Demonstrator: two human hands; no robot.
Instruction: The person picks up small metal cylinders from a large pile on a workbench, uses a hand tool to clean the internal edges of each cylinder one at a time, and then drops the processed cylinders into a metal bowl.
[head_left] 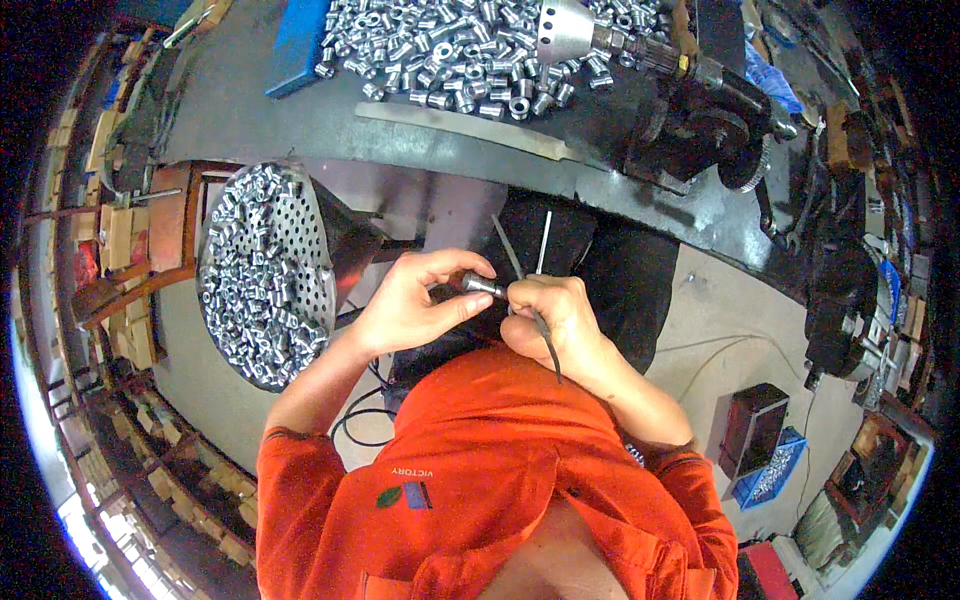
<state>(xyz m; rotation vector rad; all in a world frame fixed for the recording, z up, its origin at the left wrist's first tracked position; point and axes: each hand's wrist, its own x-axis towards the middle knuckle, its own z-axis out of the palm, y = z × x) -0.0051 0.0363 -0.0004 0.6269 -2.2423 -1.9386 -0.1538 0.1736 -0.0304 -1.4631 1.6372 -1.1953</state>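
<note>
In front of my body, my left hand (425,300) pinches a small shiny cylindrical metal fitting (480,285) between thumb and fingers. My right hand (553,312) is closed right beside it, its fingertips at the fitting's right end. A long thin dark strip (508,248) runs through the right fist and sticks out above and below it; its exact kind does not show. What the right fingertips grip at the fitting is hidden. Left of my left hand, a round perforated metal basket (300,235) bears a heap of similar fittings (240,310).
A dark workbench (450,135) spans the far side, with many loose fittings (440,60) piled by a blue tray edge (298,50). A machine with a conical metal head (563,32) stands at its right. A blue crate (775,468) and dark box (752,428) sit on the floor, lower right.
</note>
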